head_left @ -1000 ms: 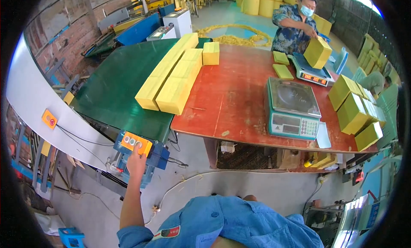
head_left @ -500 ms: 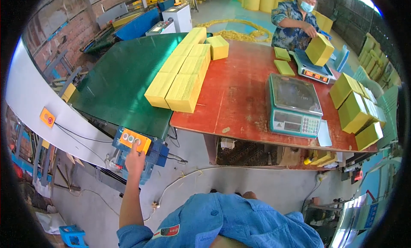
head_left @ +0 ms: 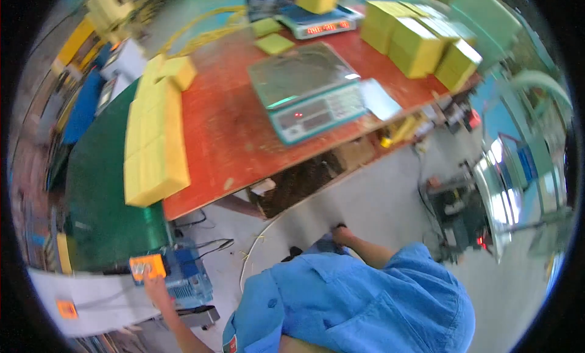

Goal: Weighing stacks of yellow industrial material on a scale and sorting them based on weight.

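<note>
My left hand [head_left: 157,289] reaches to an orange push-button box [head_left: 148,267] beside the end of a green conveyor belt [head_left: 100,194]. A finger stretches onto the buttons, and nothing shows in its grasp. My right hand [head_left: 343,233] hangs low in front of my body, away from the table; its fingers are too small and blurred to read. A row of yellow block-shaped stacks [head_left: 157,140] lies where the belt meets the red table [head_left: 213,124]. Nearer the table's middle sits a teal weighing scale [head_left: 304,76], its plate bare.
Another scale [head_left: 320,27] bears a yellow block at the far side, near a co-worker's sleeve [head_left: 266,1]. More yellow stacks [head_left: 414,48] stand at the table's right end. Cables [head_left: 213,244] trail beside the blue motor housing [head_left: 192,280]. Black machinery [head_left: 457,219] stands at right.
The view has swung to the right, so the table and blocks appear further left. My left hand stays at the button box. My right forearm has come into view.
</note>
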A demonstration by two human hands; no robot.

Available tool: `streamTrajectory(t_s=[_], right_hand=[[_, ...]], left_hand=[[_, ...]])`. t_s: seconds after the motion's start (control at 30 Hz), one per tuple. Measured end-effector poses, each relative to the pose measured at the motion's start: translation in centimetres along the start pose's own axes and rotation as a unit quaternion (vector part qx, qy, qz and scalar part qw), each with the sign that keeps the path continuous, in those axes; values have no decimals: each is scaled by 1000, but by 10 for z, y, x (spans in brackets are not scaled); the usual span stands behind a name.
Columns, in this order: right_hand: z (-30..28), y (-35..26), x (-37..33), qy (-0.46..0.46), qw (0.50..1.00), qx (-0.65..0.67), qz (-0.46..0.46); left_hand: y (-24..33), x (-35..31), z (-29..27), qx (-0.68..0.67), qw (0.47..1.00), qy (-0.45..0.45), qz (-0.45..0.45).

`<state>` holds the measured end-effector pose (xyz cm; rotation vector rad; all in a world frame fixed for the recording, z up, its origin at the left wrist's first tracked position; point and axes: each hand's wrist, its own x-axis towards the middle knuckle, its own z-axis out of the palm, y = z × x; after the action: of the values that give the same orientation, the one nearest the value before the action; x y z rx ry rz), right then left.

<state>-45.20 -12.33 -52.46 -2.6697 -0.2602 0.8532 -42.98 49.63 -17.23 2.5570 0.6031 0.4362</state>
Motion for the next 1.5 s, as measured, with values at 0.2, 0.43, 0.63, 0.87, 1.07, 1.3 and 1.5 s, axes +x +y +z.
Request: streamTrajectory(t_s=[0.2,0.43,0.63,0.87,1.07,1.3,1.5], right_hand=[[-38,44,-27,78,988,-129,-39],[-194,118,-63,347,705,588,189],[-363,171,-97,455,683,570,46],[-398,216,-113,397,672,624,41],[-378,223,-133,336,646,679,91],[-387,225,-132,327,654,677,79],[-439,217,-109,397,676,621,-11]], left_hand=[[-59,32,-22,214,970,51,104],[380,-59,145,-112,969,-88,202],[636,-163,312,-249,787,-222,518],[725,-184,411,-59,835,-198,510],[723,-178,427,-102,831,-187,514],[719,-168,431,-157,830,-236,480],[717,-165,422,-225,831,-222,457]])
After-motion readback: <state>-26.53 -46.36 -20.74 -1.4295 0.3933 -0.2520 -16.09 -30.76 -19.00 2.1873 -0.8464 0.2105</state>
